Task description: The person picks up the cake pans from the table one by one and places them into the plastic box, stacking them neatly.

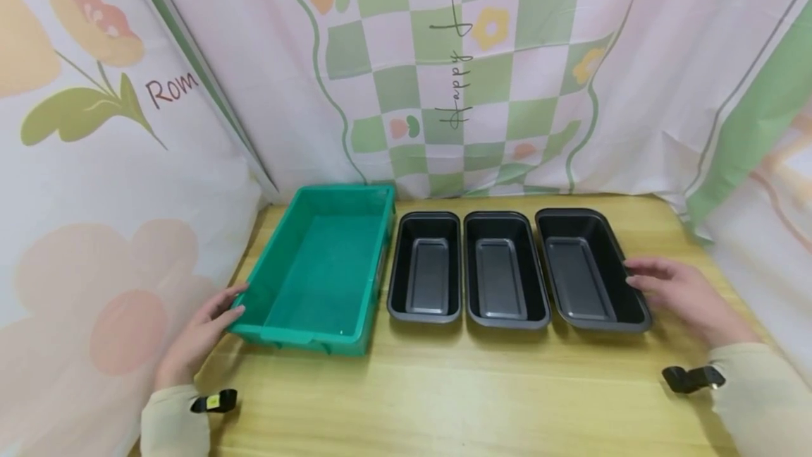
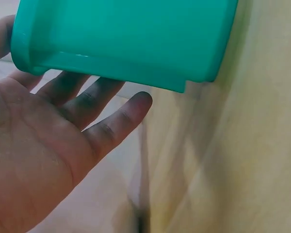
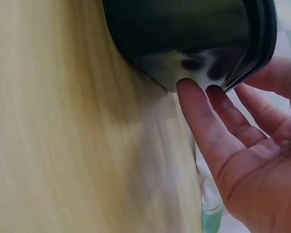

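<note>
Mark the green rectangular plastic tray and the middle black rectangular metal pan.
Green rectangular plastic tray [image 1: 320, 273], head view, bare floor.
Middle black rectangular metal pan [image 1: 501, 279], head view, bare floor.

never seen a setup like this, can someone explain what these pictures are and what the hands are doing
There is no robot here: the hands are a person's own, bare. The wide picture comes from a camera on the head, looking forward and down. The two close ones come from cameras on the wrists, one for each hand.

On the wooden table sit a green tray and, beside it in a row, three dark pans: the near pan, the middle pan and the far pan, counting away from the tray. The left hand touches the tray's outer edge; the right hand touches the far pan's outer edge. Nothing is lifted, and how firm either grip is, I can't tell.
</note>
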{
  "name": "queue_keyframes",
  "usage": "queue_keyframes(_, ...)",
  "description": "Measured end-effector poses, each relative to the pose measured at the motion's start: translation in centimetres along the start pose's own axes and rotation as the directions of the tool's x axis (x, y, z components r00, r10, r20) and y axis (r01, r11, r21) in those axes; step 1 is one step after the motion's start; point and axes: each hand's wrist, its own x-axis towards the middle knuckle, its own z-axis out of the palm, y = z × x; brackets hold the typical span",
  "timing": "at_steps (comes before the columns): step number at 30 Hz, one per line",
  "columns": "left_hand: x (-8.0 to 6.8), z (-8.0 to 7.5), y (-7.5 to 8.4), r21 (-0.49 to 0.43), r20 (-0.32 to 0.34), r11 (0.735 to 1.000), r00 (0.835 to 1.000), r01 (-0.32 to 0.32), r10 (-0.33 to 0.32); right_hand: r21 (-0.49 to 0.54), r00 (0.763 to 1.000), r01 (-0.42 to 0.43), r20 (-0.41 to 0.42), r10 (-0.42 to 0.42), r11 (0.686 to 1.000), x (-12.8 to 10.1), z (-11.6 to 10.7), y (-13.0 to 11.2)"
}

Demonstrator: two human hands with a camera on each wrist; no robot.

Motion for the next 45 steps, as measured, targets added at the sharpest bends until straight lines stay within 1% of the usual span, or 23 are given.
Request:
queue_keyframes(4,-0.1,0.1,-0.3,-0.058,0.019,0.998,1.0,0.012,-0.011,0.08,0.999,-0.034,0.003,0.034,0.996,0.0,0.2,0.1)
queue_keyframes(9,-0.3,0.1,-0.7,-0.044,0.011,0.999,1.0,-0.011,0.012,0.137,0.999,-0.041,-0.002,0.042,0.99,0.1,0.5,0.0)
queue_keyframes(12,-0.3,0.1,-0.9,-0.041,0.001,0.999,1.0,-0.006,0.006,0.161,0.999,-0.033,-0.006,0.035,0.986,0.3,0.6,0.1)
queue_keyframes(16,-0.4,0.2,-1.0,-0.042,-0.008,0.999,1.0,0.006,-0.007,0.183,0.999,-0.024,-0.025,0.029,0.983,0.4,0.6,0.3)
queue_keyframes(20,-0.4,0.4,-1.1,-0.044,-0.011,0.999,1.0,0.005,-0.006,0.193,0.999,-0.016,-0.033,0.023,0.981,0.4,0.5,0.1)
queue_keyframes(24,-0.4,0.7,-1.2,-0.055,-0.014,0.998,1.0,-0.001,0.0,0.18,0.999,-0.006,-0.043,0.013,0.984,0.4,0.3,0.0)
queue_keyframes(27,-0.3,0.8,-1.1,-0.061,-0.018,0.998,1.0,-0.003,0.002,0.168,0.998,0.005,-0.067,0.006,0.986,0.5,0.1,0.0)
queue_keyframes(30,-0.3,0.9,-1.0,-0.052,-0.022,0.999,1.0,0.001,-0.002,0.198,0.997,0.017,-0.073,-0.003,0.98,0.4,-0.3,-0.1)
queue_keyframes(33,-0.3,0.9,-1.0,-0.051,-0.025,0.999,1.0,-0.005,0.004,0.202,0.997,0.018,-0.08,-0.002,0.979,0.3,-0.6,-0.4)
queue_keyframes(37,-0.2,0.8,-1.2,-0.072,-0.029,0.997,0.999,-0.022,0.02,0.208,0.996,0.029,-0.086,-0.011,0.978,0.2,-0.9,-1.2)
queue_keyframes(42,-0.1,0.8,-1.4,-0.057,-0.035,0.998,0.999,-0.016,0.014,0.328,0.993,0.085,-0.108,-0.052,0.941,0.3,-1.1,-2.6)
queue_keyframes(44,-0.1,0.8,-1.4,-0.05,-0.035,0.999,0.999,-0.008,0.006,0.389,0.991,0.109,-0.114,-0.069,0.915,0.3,-1.1,-3.1)
queue_keyframes(45,-0.1,0.7,-1.4,-0.048,-0.035,0.999,0.999,-0.007,0.005,0.405,0.99,0.116,-0.117,-0.074,0.907,0.4,-1.1,-3.4)
